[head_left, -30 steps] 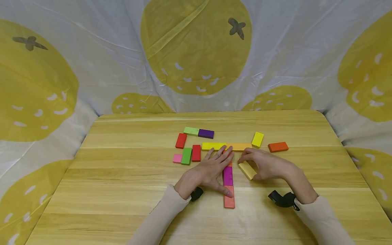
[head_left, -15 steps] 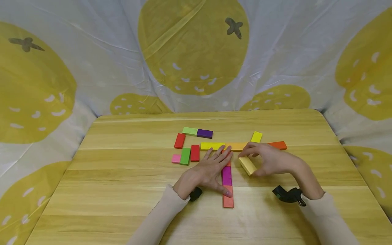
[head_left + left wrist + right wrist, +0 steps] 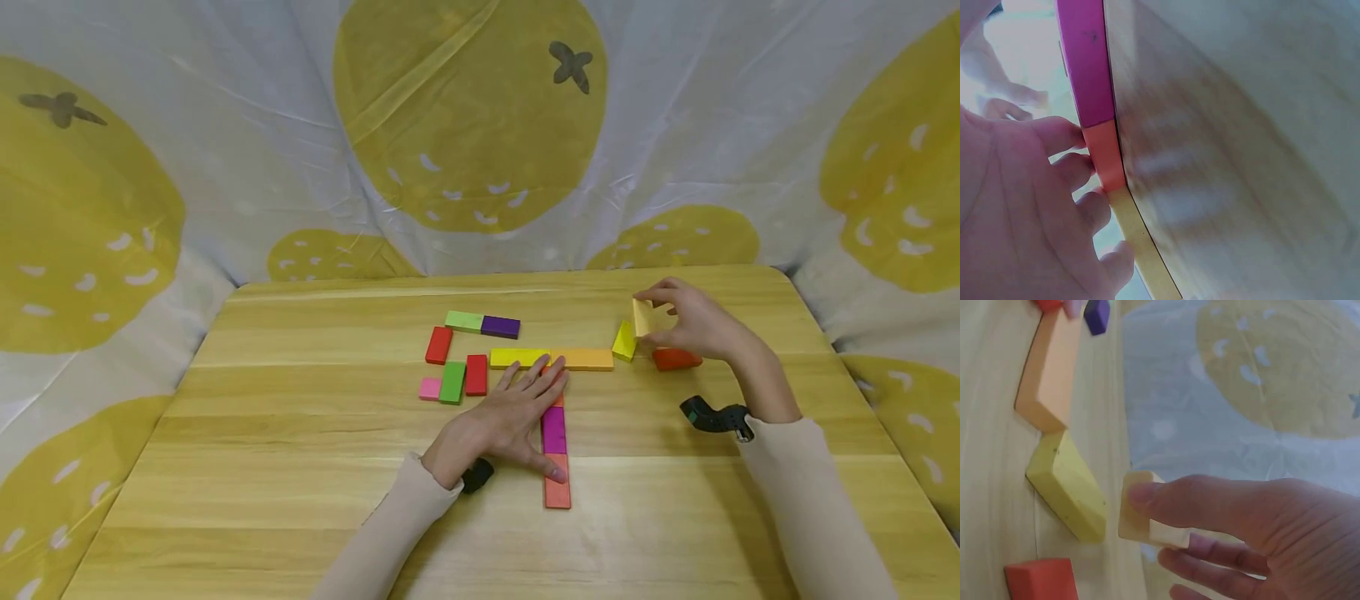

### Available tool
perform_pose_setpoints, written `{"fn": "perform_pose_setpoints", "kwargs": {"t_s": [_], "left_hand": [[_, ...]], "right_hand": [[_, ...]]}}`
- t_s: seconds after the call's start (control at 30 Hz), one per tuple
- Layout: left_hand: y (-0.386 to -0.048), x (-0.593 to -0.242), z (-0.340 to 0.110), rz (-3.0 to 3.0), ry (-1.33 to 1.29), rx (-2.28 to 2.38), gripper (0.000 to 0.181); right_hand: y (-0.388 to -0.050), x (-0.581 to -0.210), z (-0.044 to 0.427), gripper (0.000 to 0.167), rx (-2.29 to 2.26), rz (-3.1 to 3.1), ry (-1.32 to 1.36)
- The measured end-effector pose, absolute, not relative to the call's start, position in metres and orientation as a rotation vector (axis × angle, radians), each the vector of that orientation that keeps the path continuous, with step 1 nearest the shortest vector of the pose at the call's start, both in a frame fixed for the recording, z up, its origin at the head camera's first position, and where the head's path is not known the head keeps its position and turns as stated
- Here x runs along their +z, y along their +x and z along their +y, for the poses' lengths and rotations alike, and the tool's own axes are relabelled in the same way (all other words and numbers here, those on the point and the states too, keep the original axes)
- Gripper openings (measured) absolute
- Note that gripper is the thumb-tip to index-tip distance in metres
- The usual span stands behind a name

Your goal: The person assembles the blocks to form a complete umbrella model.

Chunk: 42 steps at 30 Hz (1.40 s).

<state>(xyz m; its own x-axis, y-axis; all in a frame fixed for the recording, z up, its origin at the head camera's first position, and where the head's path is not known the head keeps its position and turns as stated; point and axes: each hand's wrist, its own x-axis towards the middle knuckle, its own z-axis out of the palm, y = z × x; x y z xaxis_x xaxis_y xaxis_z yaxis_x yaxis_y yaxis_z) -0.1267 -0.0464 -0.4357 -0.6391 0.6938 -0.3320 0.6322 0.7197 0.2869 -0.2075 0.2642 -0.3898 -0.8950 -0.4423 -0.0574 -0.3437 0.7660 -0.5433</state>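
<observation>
My left hand (image 3: 498,421) rests, fingers spread, over a T-shaped run of blocks. Its fingertips lie near the corner where a yellow block (image 3: 513,358) meets a light orange block (image 3: 588,359); its thumb touches a coral block (image 3: 558,496). A magenta block (image 3: 554,430) shows between thumb and fingers. In the left wrist view, the fingertips touch an orange block (image 3: 1105,156). With thumb and fingers, my right hand (image 3: 697,321) pinches a pale yellow block (image 3: 641,318), raised off the table. Beside it are a short yellow block (image 3: 624,342) and a red-orange block (image 3: 673,359), partly covered.
Left of the T lie two red blocks (image 3: 476,375), a green block (image 3: 452,382) and a pink block (image 3: 430,388). Behind them a light green block (image 3: 464,322) touches a purple block (image 3: 501,327). A patterned curtain (image 3: 465,242) hangs behind the wooden table (image 3: 300,467).
My right hand has lifted the pale yellow block from beside the T and carried it away from me and to the right. My left hand stays in place.
</observation>
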Motion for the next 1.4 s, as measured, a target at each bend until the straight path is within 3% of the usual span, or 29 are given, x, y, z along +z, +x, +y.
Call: {"fn": "perform_pose_setpoints", "kwargs": {"t_s": [0.4, 0.9, 1.4], "left_hand": [[-0.126, -0.434, -0.046, 2.504, 1.023, 0.201, 0.130], [-0.126, -0.435, -0.046, 2.505, 1.018, 0.211, 0.131], [-0.127, -0.435, -0.047, 2.496, 1.014, 0.215, 0.131]], "right_hand": [[-0.250, -0.408, 0.271, 0.068, -0.739, 2.748, -0.509], [-0.245, -0.443, 0.284, 0.058, -1.033, 2.696, -0.450], [-0.251, -0.444, 0.279, 0.059, -1.033, 2.670, -0.446]]}}
